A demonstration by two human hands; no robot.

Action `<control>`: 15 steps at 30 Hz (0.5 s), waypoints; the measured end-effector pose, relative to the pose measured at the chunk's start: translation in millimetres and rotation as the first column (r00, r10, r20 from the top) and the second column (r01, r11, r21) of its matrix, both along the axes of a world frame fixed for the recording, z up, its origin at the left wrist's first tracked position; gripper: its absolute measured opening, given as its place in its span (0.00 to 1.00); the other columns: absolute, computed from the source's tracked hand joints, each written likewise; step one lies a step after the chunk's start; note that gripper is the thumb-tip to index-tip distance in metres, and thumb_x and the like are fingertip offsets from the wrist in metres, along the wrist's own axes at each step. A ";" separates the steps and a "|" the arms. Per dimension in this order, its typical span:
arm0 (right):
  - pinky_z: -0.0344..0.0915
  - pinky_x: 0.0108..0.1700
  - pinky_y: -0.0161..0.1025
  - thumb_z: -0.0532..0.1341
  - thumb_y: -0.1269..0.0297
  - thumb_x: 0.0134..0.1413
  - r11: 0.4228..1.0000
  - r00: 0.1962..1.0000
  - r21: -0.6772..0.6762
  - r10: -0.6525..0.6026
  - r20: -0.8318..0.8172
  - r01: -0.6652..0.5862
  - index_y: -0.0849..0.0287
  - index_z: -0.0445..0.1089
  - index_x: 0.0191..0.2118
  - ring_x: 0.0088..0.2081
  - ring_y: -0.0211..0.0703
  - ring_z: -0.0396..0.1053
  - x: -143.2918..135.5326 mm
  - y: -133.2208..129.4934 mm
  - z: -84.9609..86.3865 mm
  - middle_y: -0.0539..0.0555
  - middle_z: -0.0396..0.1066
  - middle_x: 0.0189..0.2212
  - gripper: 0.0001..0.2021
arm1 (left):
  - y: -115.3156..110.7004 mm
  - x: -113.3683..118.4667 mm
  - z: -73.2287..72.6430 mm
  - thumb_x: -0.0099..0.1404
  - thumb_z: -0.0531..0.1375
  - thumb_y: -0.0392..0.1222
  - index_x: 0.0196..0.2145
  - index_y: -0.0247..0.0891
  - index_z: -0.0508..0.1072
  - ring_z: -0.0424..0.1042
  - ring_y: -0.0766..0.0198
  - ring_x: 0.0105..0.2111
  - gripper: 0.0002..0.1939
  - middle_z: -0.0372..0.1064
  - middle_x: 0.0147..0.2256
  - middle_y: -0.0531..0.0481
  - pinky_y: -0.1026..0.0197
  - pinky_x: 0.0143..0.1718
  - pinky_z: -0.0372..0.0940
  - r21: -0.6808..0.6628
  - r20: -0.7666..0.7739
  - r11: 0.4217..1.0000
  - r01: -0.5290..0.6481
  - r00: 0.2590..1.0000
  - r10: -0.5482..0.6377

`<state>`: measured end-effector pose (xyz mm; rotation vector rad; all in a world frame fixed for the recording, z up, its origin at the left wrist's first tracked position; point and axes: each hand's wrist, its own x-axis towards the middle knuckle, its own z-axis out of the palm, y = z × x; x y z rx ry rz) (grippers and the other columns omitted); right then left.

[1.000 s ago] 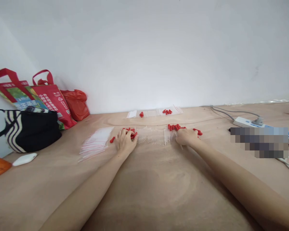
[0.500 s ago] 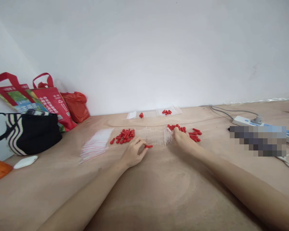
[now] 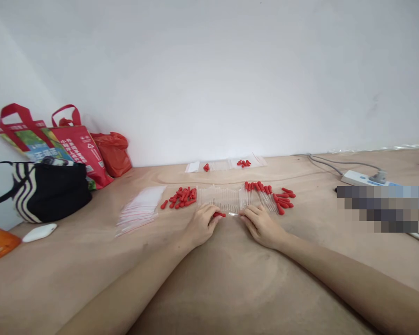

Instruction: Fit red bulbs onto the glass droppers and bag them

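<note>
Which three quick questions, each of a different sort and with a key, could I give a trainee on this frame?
1. Which hand holds a red bulb between its fingers?
2. True or false: the clear tube at the fingertips of the right hand is already joined to that bulb.
3. Fill in: the white power strip lies to the ____ of both hands.

Key: 1. The left hand. 2. False; a gap shows. 3. Right.

We see soft, diffuse light on the wall (image 3: 230, 88) beyond the left grip (image 3: 203, 225) and right grip (image 3: 263, 227), gentle shadow on the desk (image 3: 209, 288) below them, bags (image 3: 73, 144) stretched leftward, a pixelated patch (image 3: 380, 208) rightward.
</note>
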<state>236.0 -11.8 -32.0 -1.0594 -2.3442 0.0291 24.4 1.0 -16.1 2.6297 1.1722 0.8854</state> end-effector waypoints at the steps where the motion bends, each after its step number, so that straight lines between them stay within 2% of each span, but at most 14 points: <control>1: 0.54 0.37 0.39 0.45 0.70 0.57 1.000 1.000 0.001 0.011 0.001 -0.011 0.60 0.62 0.39 0.33 0.39 0.62 -0.4 -0.8 0.5 0.54 0.66 0.32 0.10 | -1.1 0.7 0.3 0.62 0.51 0.37 0.34 0.36 0.66 0.65 0.62 0.36 0.06 0.67 0.33 0.49 0.58 0.39 0.59 -0.006 -0.002 1.000 -0.017 1.000 0.017; 4: 0.53 0.37 0.38 0.46 0.69 0.57 0.999 0.999 0.006 0.036 -0.002 -0.036 0.60 0.62 0.39 0.33 0.39 0.62 0.1 -1.8 0.2 0.54 0.66 0.31 0.10 | -4.0 1.4 1.1 0.62 0.51 0.37 0.35 0.37 0.65 0.65 0.62 0.36 0.05 0.67 0.33 0.50 0.57 0.40 0.57 -0.019 -0.016 0.999 -0.027 0.999 0.027; 11: 0.51 0.37 0.38 0.46 0.69 0.57 0.999 0.999 0.013 0.040 -0.005 -0.040 0.60 0.64 0.39 0.32 0.38 0.62 0.8 -1.6 -0.1 0.54 0.66 0.30 0.11 | -5.3 1.9 1.9 0.64 0.49 0.38 0.40 0.39 0.67 0.65 0.63 0.38 0.09 0.70 0.35 0.51 0.58 0.42 0.54 0.001 -0.033 0.998 0.060 0.998 -0.060; 15: 0.49 0.37 0.38 0.47 0.69 0.57 0.998 0.998 0.014 0.067 -0.016 -0.067 0.59 0.65 0.39 0.30 0.37 0.61 1.7 -1.8 2.0 0.53 0.67 0.28 0.11 | -8.6 4.5 3.7 0.63 0.50 0.39 0.34 0.37 0.69 0.65 0.64 0.33 0.09 0.70 0.30 0.51 0.59 0.38 0.55 -0.006 -0.003 0.997 0.071 0.997 -0.071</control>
